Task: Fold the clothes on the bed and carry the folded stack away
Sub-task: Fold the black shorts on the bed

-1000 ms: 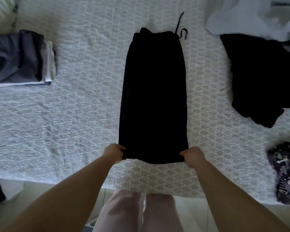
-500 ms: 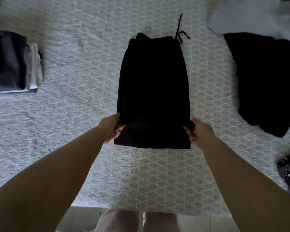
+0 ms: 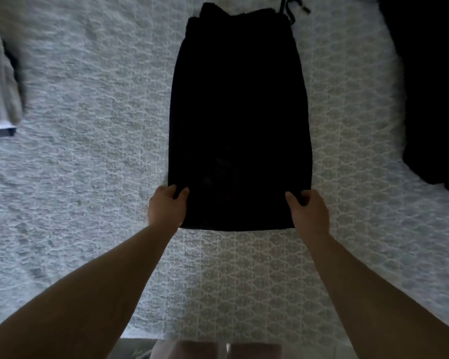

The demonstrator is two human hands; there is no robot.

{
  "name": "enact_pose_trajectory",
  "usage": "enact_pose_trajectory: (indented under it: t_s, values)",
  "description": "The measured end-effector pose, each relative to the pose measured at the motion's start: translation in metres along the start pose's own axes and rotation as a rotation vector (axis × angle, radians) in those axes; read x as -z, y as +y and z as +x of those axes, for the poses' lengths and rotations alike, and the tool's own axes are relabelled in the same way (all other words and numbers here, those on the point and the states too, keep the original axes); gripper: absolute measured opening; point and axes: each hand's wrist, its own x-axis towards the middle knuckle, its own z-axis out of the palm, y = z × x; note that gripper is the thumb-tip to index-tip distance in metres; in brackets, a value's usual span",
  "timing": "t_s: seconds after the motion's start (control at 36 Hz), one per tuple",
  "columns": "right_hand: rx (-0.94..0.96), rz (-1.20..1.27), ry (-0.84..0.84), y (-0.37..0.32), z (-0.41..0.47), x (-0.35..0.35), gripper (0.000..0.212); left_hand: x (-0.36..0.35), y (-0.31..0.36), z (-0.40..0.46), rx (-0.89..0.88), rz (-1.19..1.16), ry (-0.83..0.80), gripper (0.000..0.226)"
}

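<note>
Gripping black garment (image 3: 239, 112) edges: left hand (image 3: 167, 207) at 9 o'clock, right hand (image 3: 307, 209) at 3; on bed (image 3: 88, 177).

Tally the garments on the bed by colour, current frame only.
Black: 2, the garment both hands grip, and the loose black garment at right
Grey/white: 1, the blurred folded stack at left; pieces in it uncountable
Total: 3

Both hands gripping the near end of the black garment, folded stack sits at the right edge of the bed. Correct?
Not quite. The folded stack sits at the left edge of the bed, not the right; a loose dark garment lies on the right. Head view shows it. The left hand and right hand do grip the black garment.
</note>
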Motion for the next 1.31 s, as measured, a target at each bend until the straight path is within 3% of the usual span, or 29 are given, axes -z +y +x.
enact_pose_trajectory:
  t_s: [0.11,0.31,0.36,0.42,0.44,0.5,0.58,0.67,0.72,0.81,0.92,1.03,1.11,1.19,1.25,1.31]
  values:
    - [0.065,-0.102,-0.065,-0.001,-0.003,0.004,0.029,-0.004,0.002,-0.008,0.009,-0.083,0.035,0.036]
    - [-0.032,-0.12,-0.027,0.003,0.006,0.004,0.035,-0.011,-0.002,-0.006,0.112,0.089,0.011,0.034]
    - [-0.039,-0.138,0.055,-0.001,0.004,0.0,0.029,-0.011,-0.001,-0.008,0.163,0.078,0.034,0.03]
    - [-0.014,-0.22,0.241,-0.01,-0.003,-0.004,0.026,-0.01,0.004,-0.014,0.166,0.033,0.151,0.015]
    - [0.046,-0.272,0.328,-0.015,-0.007,-0.007,0.029,-0.009,0.006,-0.018,0.105,0.04,0.245,0.013]
    - [0.296,-0.328,0.399,-0.025,-0.016,-0.014,0.033,-0.01,0.009,-0.027,-0.193,0.142,0.354,0.025]
    - [0.69,-0.425,0.289,-0.034,-0.025,-0.031,0.038,-0.018,0.013,-0.038,-0.705,0.297,0.253,0.038]
    - [0.834,-0.622,0.051,-0.032,-0.025,-0.047,0.048,-0.028,0.014,-0.041,-0.878,0.62,-0.001,0.057]
    - [0.786,-0.722,-0.085,-0.022,-0.018,-0.051,0.053,-0.037,0.005,-0.033,-0.91,0.856,-0.123,0.066]
    - [0.653,-0.751,-0.16,0.002,0.004,-0.043,0.057,-0.037,-0.014,-0.012,-0.871,1.005,-0.177,0.073]
    - [0.696,-0.854,-0.181,0.025,0.021,-0.02,0.06,-0.015,-0.031,0.012,-0.639,0.95,-0.176,0.08]
    - [0.599,-0.927,-0.153,0.032,0.022,-0.005,0.063,-0.001,-0.034,0.013,-0.544,0.936,-0.142,0.088]
    - [0.605,-0.952,-0.055,0.024,0.01,-0.007,0.066,-0.001,-0.024,0.001,-0.631,0.894,-0.051,0.093]
    - [0.733,-0.874,-0.006,0.009,-0.001,-0.012,0.067,-0.012,-0.014,-0.01,-0.867,0.942,-0.109,0.096]
    - [0.814,-0.884,-0.069,0.007,-0.003,-0.017,0.075,-0.022,-0.011,-0.011,-0.934,1.02,-0.161,0.1]
    - [0.831,-0.954,-0.182,0.011,-0.002,-0.021,0.087,-0.028,-0.012,-0.009,-0.88,1.051,-0.203,0.103]
